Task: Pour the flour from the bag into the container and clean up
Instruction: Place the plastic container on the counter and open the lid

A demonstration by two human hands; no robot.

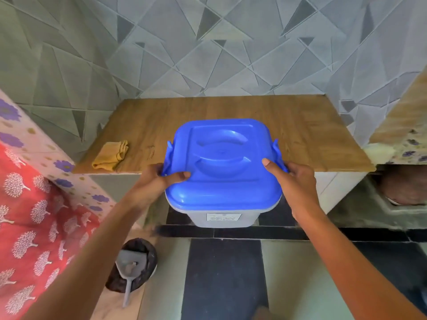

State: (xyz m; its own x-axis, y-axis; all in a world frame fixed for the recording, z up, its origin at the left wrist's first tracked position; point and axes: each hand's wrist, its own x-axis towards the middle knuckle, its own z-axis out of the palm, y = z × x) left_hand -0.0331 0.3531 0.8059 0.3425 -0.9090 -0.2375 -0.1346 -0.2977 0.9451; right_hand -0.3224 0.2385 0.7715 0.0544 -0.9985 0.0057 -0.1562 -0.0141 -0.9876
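Head view, entries left to right. Red patterned cloth (34, 215) at the left edge, floral tiled ledge (57, 165) beside it. Dark bin (131, 264) on the floor with a grey dustpan (130, 266) standing in it, below the left forearm. Folded yellow cloth (111, 155) on the left end of the desk (300, 135), well apart from the container. Left hand (161, 179): fingers wrapped round the left side latch (168, 158), thumb lying on the lid's edge. Container (223, 218): grey body, blue lid (224, 162) seated on top, held between both hands off the desk's near edge, dead centre before the person; its base hangs over the floor, not on the wood. Lid roughly square, so no marked long axis; latches sit on the left and right sides. Right hand (293, 179): closed on the right latch (277, 153), thumb pressed onto the lid top. Both hands equally near, forearms reaching forward symmetrically, wrists level. Judgement: the desk lies forward of and slightly below the lid, so the container needs a short forward carry to set down. No flour bag visible.
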